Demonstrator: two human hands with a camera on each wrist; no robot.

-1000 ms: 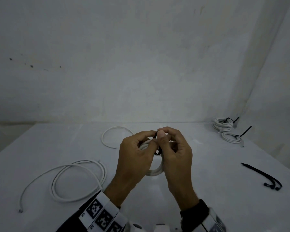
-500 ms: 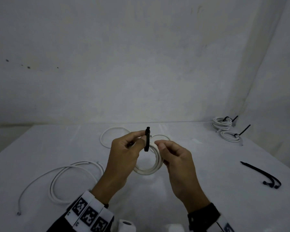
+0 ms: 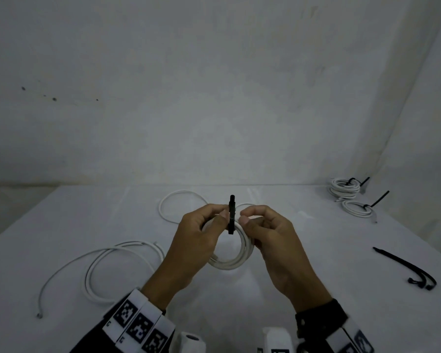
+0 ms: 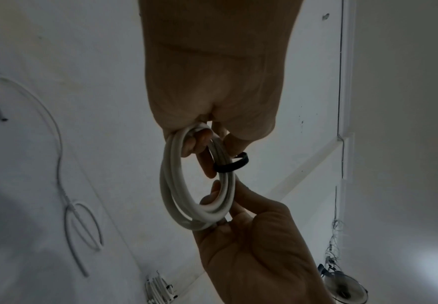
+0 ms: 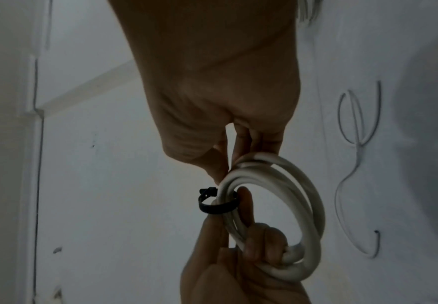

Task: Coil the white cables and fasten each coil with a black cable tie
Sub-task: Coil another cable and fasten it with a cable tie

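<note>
Above the middle of the white table [image 3: 303,250] I hold a white cable coil [image 3: 239,258] between both hands. A black cable tie [image 3: 231,215] is looped round the coil's top, and its tail stands upright between my thumbs. My left hand [image 3: 214,217] has fingers curled through the coil [image 5: 290,195], with thumb and forefinger at the tie [image 5: 217,203]. My right hand [image 3: 250,215] pinches the coil [image 4: 194,185] just right of the tie [image 4: 230,164]. The tie's loop still hangs loose round the strands.
A long loose white cable [image 3: 99,271] lies at the left and a shorter one [image 3: 178,200] behind my hands. Two tied coils [image 3: 344,187] [image 3: 357,208] sit at the back right by the wall. Spare black ties [image 3: 405,268] lie at the right.
A second ago both hands were pressed together over the tie. The right hand then drew away, and it has now come back to pinch the coil beside the upright tie.
</note>
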